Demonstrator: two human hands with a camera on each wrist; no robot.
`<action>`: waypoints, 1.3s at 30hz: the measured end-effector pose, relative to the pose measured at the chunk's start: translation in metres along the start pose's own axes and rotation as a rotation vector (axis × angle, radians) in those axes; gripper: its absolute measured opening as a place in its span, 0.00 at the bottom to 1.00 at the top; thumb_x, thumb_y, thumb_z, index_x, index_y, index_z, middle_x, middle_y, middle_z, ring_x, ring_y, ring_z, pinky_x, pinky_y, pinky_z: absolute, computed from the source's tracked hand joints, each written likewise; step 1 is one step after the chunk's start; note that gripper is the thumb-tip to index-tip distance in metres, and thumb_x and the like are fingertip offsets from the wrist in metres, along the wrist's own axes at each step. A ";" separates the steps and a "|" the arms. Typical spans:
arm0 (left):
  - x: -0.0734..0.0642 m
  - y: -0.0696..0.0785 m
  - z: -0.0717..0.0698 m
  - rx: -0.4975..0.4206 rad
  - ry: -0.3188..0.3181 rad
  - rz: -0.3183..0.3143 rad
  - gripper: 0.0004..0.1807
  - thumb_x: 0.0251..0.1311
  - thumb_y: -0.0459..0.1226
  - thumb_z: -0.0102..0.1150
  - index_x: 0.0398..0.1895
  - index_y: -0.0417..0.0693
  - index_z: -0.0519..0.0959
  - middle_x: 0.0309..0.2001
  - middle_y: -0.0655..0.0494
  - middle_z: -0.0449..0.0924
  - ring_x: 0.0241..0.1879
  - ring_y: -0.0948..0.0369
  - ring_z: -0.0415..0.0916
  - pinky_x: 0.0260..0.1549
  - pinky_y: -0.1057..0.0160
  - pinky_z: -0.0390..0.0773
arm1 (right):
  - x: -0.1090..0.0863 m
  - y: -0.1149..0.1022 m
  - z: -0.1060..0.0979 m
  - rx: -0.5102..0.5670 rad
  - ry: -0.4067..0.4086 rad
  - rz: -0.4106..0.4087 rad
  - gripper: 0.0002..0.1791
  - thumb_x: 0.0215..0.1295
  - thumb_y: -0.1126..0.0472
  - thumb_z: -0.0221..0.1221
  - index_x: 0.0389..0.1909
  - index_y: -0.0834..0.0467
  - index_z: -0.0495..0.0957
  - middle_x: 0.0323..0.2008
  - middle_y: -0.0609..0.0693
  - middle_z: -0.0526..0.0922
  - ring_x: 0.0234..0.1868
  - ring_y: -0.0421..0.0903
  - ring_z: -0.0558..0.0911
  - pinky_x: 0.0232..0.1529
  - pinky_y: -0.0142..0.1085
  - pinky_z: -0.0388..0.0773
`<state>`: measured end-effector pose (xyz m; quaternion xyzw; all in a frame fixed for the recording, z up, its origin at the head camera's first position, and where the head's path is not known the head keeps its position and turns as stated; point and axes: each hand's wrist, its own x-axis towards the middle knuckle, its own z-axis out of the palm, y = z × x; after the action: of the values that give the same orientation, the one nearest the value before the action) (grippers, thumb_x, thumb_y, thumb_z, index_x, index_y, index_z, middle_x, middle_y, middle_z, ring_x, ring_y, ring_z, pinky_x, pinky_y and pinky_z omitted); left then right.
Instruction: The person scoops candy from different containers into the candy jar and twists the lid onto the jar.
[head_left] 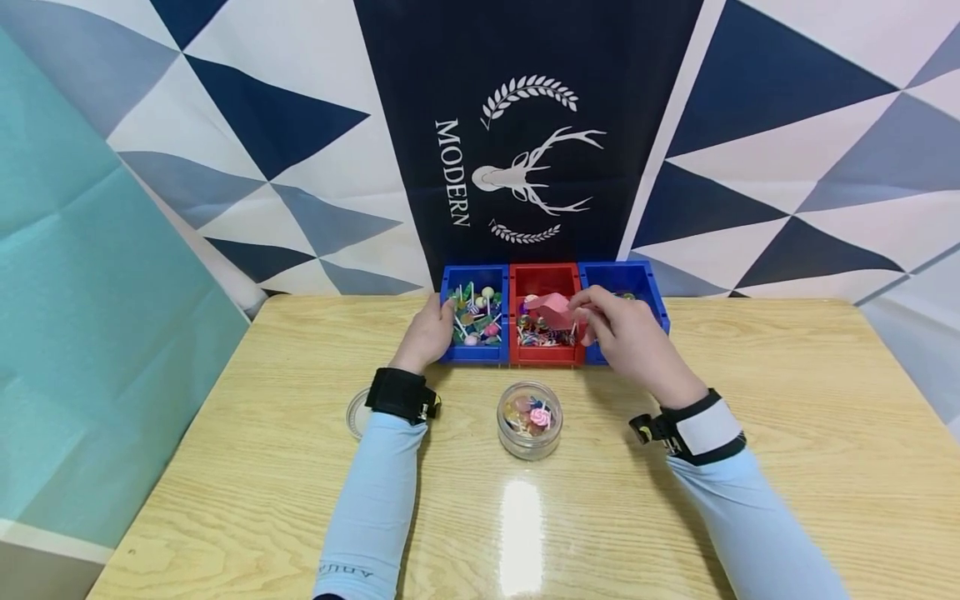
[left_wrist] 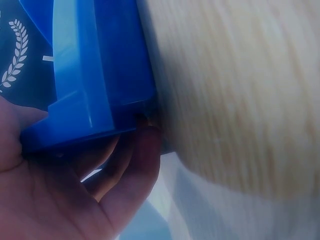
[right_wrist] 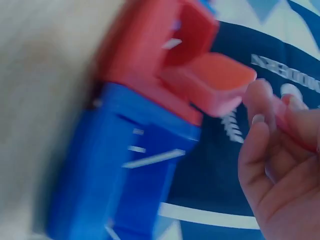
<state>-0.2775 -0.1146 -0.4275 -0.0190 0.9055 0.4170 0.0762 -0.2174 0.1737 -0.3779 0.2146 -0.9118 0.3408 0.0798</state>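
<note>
My left hand (head_left: 426, 333) grips the outer side of the left blue bin (head_left: 472, 355); in the left wrist view its fingers bend in beneath the bin's edge (left_wrist: 85, 120). That bin contains lollipops and other small candies. Between my right thumb and fingers is the handle of a pink scoop (head_left: 553, 308). The right hand (head_left: 633, 337) holds the scoop tilted above the red bin (head_left: 546, 357), which has striped, wrapped-looking pieces in it. Right wrist view: the scoop's bowl (right_wrist: 225, 75) is blurred, and its contents are hidden.
A clear glass jar (head_left: 528, 450) with mixed candies, one a pink swirl lollipop, stands in front of the bins. A round lid (head_left: 357, 415) lies left of it, partly behind my left wrist. Another blue bin (head_left: 633, 271) adjoins the red one, against the patterned backdrop.
</note>
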 end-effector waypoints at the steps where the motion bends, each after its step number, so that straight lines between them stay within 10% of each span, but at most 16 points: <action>1: 0.000 0.000 0.000 0.001 0.001 0.000 0.27 0.81 0.49 0.30 0.71 0.41 0.59 0.66 0.41 0.69 0.63 0.49 0.69 0.63 0.46 0.67 | -0.001 -0.002 -0.003 0.006 0.004 -0.019 0.08 0.75 0.68 0.53 0.48 0.55 0.76 0.26 0.50 0.81 0.25 0.47 0.77 0.18 0.34 0.66; 7: 0.001 0.001 0.000 0.001 0.006 0.000 0.27 0.81 0.49 0.30 0.71 0.41 0.60 0.65 0.41 0.70 0.62 0.49 0.70 0.62 0.46 0.67 | -0.001 -0.006 -0.006 0.038 -0.014 -0.094 0.08 0.73 0.68 0.55 0.46 0.53 0.77 0.21 0.46 0.77 0.22 0.43 0.75 0.16 0.34 0.64; 39: 0.000 0.000 0.001 0.009 0.011 0.006 0.27 0.81 0.49 0.29 0.71 0.41 0.59 0.66 0.41 0.69 0.63 0.49 0.69 0.63 0.46 0.67 | 0.002 0.017 0.017 -0.032 -0.040 0.062 0.07 0.76 0.64 0.52 0.48 0.57 0.77 0.27 0.51 0.79 0.26 0.47 0.76 0.22 0.37 0.71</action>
<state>-0.2773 -0.1134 -0.4281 -0.0183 0.9078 0.4130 0.0701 -0.2268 0.1730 -0.4002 0.1917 -0.9248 0.3241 0.0543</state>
